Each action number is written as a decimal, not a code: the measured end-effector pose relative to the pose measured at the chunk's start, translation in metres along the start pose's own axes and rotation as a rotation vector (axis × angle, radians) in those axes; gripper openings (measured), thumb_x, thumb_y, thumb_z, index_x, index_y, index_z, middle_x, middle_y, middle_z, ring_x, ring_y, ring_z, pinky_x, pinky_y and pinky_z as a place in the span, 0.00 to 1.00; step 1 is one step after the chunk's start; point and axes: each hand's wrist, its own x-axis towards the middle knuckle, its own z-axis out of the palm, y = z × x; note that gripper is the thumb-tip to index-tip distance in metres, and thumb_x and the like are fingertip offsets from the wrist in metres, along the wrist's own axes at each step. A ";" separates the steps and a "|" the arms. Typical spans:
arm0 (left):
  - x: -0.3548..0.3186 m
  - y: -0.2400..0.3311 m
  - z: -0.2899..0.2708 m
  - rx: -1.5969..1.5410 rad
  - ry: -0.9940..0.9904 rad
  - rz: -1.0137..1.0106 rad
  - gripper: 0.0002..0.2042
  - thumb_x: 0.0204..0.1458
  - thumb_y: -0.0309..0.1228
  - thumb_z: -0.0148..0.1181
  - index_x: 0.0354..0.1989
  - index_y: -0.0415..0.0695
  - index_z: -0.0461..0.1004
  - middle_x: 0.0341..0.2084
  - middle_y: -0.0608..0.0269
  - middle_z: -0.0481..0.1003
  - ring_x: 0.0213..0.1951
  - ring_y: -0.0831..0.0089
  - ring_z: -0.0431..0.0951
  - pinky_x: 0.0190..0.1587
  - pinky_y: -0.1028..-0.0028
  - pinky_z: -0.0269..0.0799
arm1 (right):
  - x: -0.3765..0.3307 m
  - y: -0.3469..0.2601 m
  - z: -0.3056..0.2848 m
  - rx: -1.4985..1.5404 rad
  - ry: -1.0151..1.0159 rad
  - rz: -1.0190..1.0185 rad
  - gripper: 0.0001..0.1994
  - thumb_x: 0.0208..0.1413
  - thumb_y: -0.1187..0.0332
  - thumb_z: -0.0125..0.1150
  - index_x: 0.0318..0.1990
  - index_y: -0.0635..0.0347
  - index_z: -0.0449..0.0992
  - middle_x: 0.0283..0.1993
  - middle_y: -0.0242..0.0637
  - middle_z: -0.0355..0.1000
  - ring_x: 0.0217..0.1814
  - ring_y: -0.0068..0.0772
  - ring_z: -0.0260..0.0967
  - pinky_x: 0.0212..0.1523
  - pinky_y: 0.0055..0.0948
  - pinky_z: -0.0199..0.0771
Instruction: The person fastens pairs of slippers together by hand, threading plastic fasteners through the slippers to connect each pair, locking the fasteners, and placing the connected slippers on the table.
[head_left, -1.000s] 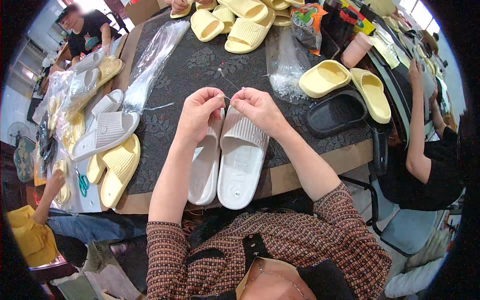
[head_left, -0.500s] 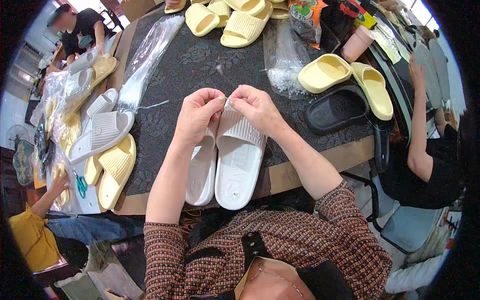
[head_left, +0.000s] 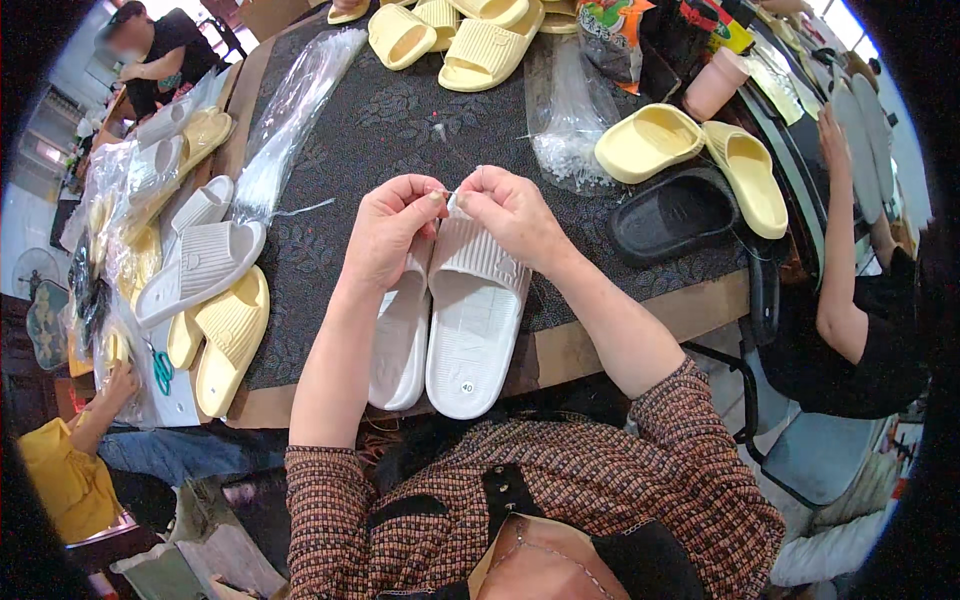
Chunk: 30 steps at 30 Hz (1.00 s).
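A pair of white slippers (head_left: 455,320) lies side by side at the near edge of the table (head_left: 640,325), heels jutting past the wooden rim toward the person. The left hand (head_left: 390,232) and right hand (head_left: 510,212) meet over the toe ends, fingertips pinched together on something too small to make out. A black slipper (head_left: 672,215) and yellow slippers (head_left: 690,150) lie to the right, well apart; dark cloth between stays open.
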 end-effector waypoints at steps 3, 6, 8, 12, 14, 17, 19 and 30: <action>0.001 -0.002 -0.001 0.018 -0.011 -0.007 0.05 0.49 0.27 0.58 0.33 0.41 0.74 0.23 0.70 0.73 0.22 0.86 0.67 0.24 0.86 0.63 | 0.000 0.001 -0.001 0.006 0.004 0.000 0.05 0.53 0.70 0.51 0.31 0.62 0.70 0.26 0.23 0.65 0.28 0.12 0.59 0.31 0.16 0.62; 0.002 0.000 -0.001 0.048 0.003 -0.036 0.05 0.48 0.26 0.59 0.32 0.40 0.74 0.22 0.70 0.72 0.22 0.86 0.67 0.24 0.86 0.62 | 0.001 0.003 -0.001 0.011 0.009 -0.021 0.05 0.53 0.70 0.51 0.31 0.62 0.70 0.25 0.22 0.65 0.28 0.12 0.58 0.30 0.16 0.61; 0.002 0.000 -0.001 0.073 -0.006 -0.034 0.04 0.48 0.26 0.59 0.31 0.40 0.74 0.21 0.71 0.72 0.22 0.87 0.66 0.24 0.86 0.62 | 0.001 0.002 -0.001 0.017 -0.010 0.001 0.05 0.53 0.70 0.51 0.31 0.62 0.70 0.25 0.22 0.64 0.27 0.12 0.58 0.29 0.16 0.61; 0.002 0.001 0.000 0.061 -0.006 -0.044 0.04 0.48 0.25 0.58 0.31 0.40 0.74 0.20 0.71 0.72 0.21 0.87 0.66 0.24 0.86 0.61 | 0.000 0.002 -0.001 -0.003 -0.023 -0.013 0.05 0.53 0.70 0.51 0.31 0.63 0.70 0.26 0.23 0.65 0.28 0.12 0.58 0.29 0.16 0.61; 0.002 0.001 -0.001 0.048 -0.029 -0.037 0.04 0.48 0.25 0.58 0.31 0.40 0.74 0.20 0.71 0.71 0.21 0.87 0.66 0.24 0.87 0.61 | 0.000 0.002 -0.001 -0.006 -0.031 -0.016 0.05 0.53 0.70 0.51 0.31 0.63 0.70 0.26 0.23 0.65 0.28 0.11 0.58 0.30 0.16 0.61; 0.002 0.002 0.000 0.061 -0.023 -0.051 0.04 0.48 0.26 0.59 0.31 0.40 0.74 0.20 0.71 0.72 0.21 0.87 0.66 0.23 0.87 0.61 | 0.000 -0.004 -0.002 -0.075 -0.037 -0.011 0.05 0.53 0.71 0.51 0.32 0.63 0.70 0.26 0.23 0.65 0.29 0.11 0.59 0.30 0.16 0.62; 0.002 0.001 0.000 0.036 -0.007 -0.044 0.04 0.48 0.26 0.59 0.31 0.40 0.74 0.20 0.71 0.72 0.21 0.87 0.66 0.23 0.87 0.61 | -0.001 0.000 -0.002 -0.036 -0.046 -0.002 0.05 0.53 0.71 0.51 0.32 0.63 0.70 0.26 0.23 0.66 0.29 0.11 0.59 0.30 0.16 0.62; 0.001 -0.001 0.003 0.046 0.003 -0.023 0.05 0.49 0.28 0.58 0.32 0.40 0.74 0.20 0.71 0.71 0.20 0.87 0.65 0.23 0.86 0.61 | 0.001 0.005 -0.001 0.026 -0.048 -0.018 0.06 0.56 0.69 0.52 0.32 0.62 0.70 0.27 0.23 0.66 0.29 0.11 0.59 0.31 0.15 0.62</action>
